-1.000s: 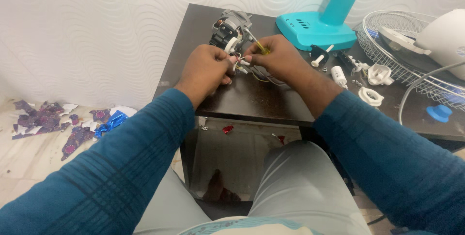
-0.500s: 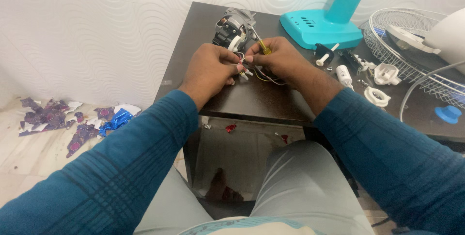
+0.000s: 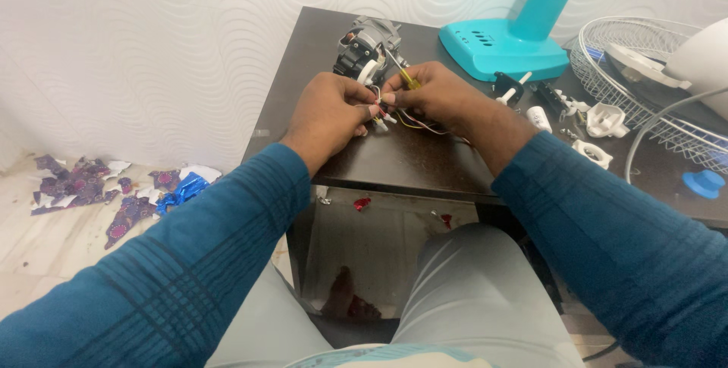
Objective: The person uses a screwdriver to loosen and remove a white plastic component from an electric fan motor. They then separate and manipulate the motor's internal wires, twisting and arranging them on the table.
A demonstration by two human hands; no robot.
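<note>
Head view, one entry per item. Your left hand (image 3: 327, 112) rests on the dark table (image 3: 409, 159), fingers curled together and pinched on the wires (image 3: 381, 114), a small bundle of thin coloured leads with white ends. Your right hand (image 3: 432, 95) meets it fingertip to fingertip, also closed on the wires, and a yellow-handled tool (image 3: 408, 77) pokes out from its grip; how it is held under the fingers cannot be told. The wires lie between both hands near the table's middle, trailing toward your right wrist. Motor (image 3: 366, 48): grey metal with black and white parts, just beyond your fingertips, touching or nearly touching the wires; the joint itself is hidden. Fan base (image 3: 500, 49): turquoise, with an upright column, at the table's far edge, right of the motor. Small parts: a black switch (image 3: 506, 86), a white cylinder (image 3: 539, 118), two white plastic caps (image 3: 603, 120), scattered beside your right forearm. Grille (image 3: 652, 87): white wire, lying flat at the far right, with a white housing (image 3: 701, 57) over it. Blue knob (image 3: 703, 184): near the right table edge. Floor at left: torn foil scraps (image 3: 129, 193), purple and blue, well apart from the table. Both sleeves are teal.
</note>
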